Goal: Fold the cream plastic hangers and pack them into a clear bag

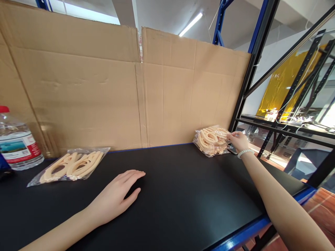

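My left hand (117,195) is held over the black table (167,195), fingers stretched out and the thumb apart, with nothing in it. At the back right, my right hand (238,141), with a beaded bracelet at the wrist, pinches the right edge of a clear plastic bag of beige ring-like pieces (212,140). That bag lies against the cardboard. To the left of my left hand, a flatter clear bag of similar beige pieces (73,165) lies on the table.
A large water bottle (19,143) with a red cap stands at the far left, beside a dark blue object (4,167). Cardboard (167,94) walls the back. Black rack posts (248,76) rise at the right. A dark flat object (232,150) lies under my right hand.
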Demonstrator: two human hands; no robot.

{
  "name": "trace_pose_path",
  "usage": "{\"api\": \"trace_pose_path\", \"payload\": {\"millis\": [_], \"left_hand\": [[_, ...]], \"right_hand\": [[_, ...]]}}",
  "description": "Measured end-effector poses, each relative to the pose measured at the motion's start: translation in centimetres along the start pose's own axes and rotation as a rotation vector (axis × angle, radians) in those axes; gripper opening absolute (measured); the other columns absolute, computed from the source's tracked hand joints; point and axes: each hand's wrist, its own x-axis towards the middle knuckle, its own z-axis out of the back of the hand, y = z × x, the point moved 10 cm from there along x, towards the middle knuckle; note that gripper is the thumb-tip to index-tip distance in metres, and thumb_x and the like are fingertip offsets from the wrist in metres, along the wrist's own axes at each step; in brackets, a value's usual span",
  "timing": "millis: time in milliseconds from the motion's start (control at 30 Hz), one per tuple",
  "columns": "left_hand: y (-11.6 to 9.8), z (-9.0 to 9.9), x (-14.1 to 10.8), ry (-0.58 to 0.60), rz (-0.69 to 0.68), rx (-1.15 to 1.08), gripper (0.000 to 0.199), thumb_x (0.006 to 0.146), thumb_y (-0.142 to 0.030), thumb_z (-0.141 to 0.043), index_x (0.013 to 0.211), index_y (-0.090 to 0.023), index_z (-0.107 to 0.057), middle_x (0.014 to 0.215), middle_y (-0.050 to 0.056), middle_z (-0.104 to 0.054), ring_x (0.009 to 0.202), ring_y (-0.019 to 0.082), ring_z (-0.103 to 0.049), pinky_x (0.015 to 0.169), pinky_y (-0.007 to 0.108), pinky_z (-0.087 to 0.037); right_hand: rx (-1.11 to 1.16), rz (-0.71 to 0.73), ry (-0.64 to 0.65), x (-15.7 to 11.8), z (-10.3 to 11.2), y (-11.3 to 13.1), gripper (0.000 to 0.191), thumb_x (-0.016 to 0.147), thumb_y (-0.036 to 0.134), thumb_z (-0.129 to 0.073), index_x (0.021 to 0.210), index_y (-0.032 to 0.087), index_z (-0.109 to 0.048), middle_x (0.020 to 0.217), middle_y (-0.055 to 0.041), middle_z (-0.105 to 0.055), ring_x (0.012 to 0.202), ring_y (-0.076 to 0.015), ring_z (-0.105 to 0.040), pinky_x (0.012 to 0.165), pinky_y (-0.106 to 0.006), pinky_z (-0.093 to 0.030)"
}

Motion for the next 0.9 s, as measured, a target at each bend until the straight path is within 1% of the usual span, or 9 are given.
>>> {"api": "trace_pose_path", "payload": {"millis": [200, 333, 400, 467, 567, 633, 700, 800, 900], "left_hand": [[0.1, -0.1, -0.1, 0.020, -0.002, 0.007, 0.038, 0.092, -0.033, -0.050, 0.129, -0.026, -0.053, 0.127, 0.006, -0.064, 0.119, 0.026, -0.058, 0.100, 0.040, -0.049], [-2.0, -0.3, 1.9, 0.053, 0.021, -0.111, 0.037, 0.087, -0.023, -0.052, 0.124, -0.024, -0.056, 0.125, 0.007, -0.064, 0.119, 0.026, -0.058, 0.100, 0.044, -0.048], [-3.3, -1.2, 4.5, 0.091, 0.115, -0.346, 0.039, 0.082, -0.018, -0.056, 0.121, -0.023, -0.059, 0.124, 0.008, -0.064, 0.115, 0.026, -0.059, 0.101, 0.045, -0.046], [-4.6, -3.4, 7.9, 0.161, 0.292, -0.744, 0.038, 0.078, -0.011, -0.063, 0.114, -0.020, -0.063, 0.124, 0.008, -0.063, 0.119, 0.026, -0.055, 0.109, 0.047, -0.037], [-7.3, -6.3, 15.0, 0.193, 0.379, -0.913, 0.034, 0.080, -0.009, -0.066, 0.112, -0.016, -0.063, 0.117, 0.008, -0.065, 0.111, 0.023, -0.059, 0.104, 0.043, -0.042], [-8.6, -8.7, 19.5, 0.212, 0.469, -1.016, 0.028, 0.088, -0.021, -0.063, 0.116, -0.015, -0.060, 0.119, 0.009, -0.062, 0.105, 0.023, -0.062, 0.093, 0.045, -0.050], [-9.5, -11.0, 23.4, 0.217, 0.567, -1.131, 0.031, 0.093, -0.031, -0.058, 0.120, -0.016, -0.057, 0.122, 0.009, -0.059, 0.102, 0.023, -0.062, 0.086, 0.044, -0.053], [-10.3, -14.0, 27.1, 0.217, 0.724, -1.303, 0.033, 0.093, -0.032, -0.058, 0.122, -0.016, -0.056, 0.122, 0.010, -0.059, 0.102, 0.023, -0.062, 0.085, 0.043, -0.054], [-10.5, -16.1, 29.1, 0.206, 0.867, -1.459, 0.033, 0.093, -0.032, -0.058, 0.122, -0.016, -0.056, 0.122, 0.010, -0.059, 0.102, 0.023, -0.062, 0.085, 0.044, -0.054]], "right_hand": [[-0.040, -0.009, -0.019, -0.7, 0.8, 1.5, 0.020, 0.091, 0.033, -0.061, 0.097, 0.013, -0.062, 0.091, -0.0025, -0.064, 0.079, -0.0155, -0.062, 0.074, -0.034, -0.053], [-0.060, 0.011, -0.017, -0.8, 0.8, 2.5, 0.019, 0.091, 0.032, -0.062, 0.092, 0.013, -0.062, 0.086, -0.0010, -0.063, 0.076, -0.0148, -0.062, 0.074, -0.034, -0.052], [-0.060, 0.027, -0.011, -0.8, 0.7, 2.9, 0.018, 0.091, 0.031, -0.062, 0.093, 0.013, -0.062, 0.086, -0.0012, -0.063, 0.077, -0.0148, -0.062, 0.074, -0.034, -0.052], [-0.056, 0.048, 0.001, -0.8, 0.7, 3.2, 0.018, 0.092, 0.031, -0.061, 0.096, 0.013, -0.062, 0.089, -0.0019, -0.064, 0.078, -0.0150, -0.062, 0.073, -0.034, -0.053], [-0.045, 0.068, 0.020, -0.9, 0.6, 3.3, 0.020, 0.093, 0.031, -0.060, 0.101, 0.013, -0.061, 0.093, -0.0029, -0.064, 0.079, -0.0152, -0.063, 0.073, -0.034, -0.054], [-0.038, 0.075, 0.022, -0.9, 0.6, 3.3, 0.021, 0.093, 0.031, -0.060, 0.103, 0.013, -0.061, 0.096, -0.0036, -0.064, 0.081, -0.0157, -0.063, 0.074, -0.034, -0.054], [-0.031, 0.083, 0.017, -1.0, 0.6, 3.4, 0.022, 0.093, 0.032, -0.059, 0.105, 0.013, -0.061, 0.099, -0.0043, -0.064, 0.082, -0.0161, -0.064, 0.074, -0.035, -0.055], [-0.021, 0.104, 0.001, -1.1, 0.6, 3.5, 0.023, 0.094, 0.032, -0.059, 0.107, 0.014, -0.060, 0.100, -0.0047, -0.064, 0.083, -0.0165, -0.064, 0.074, -0.035, -0.055], [-0.006, 0.137, -0.012, -1.4, 0.6, 4.2, 0.023, 0.093, 0.033, -0.058, 0.105, 0.014, -0.060, 0.097, -0.0039, -0.064, 0.081, -0.0160, -0.063, 0.074, -0.035, -0.054]]}}
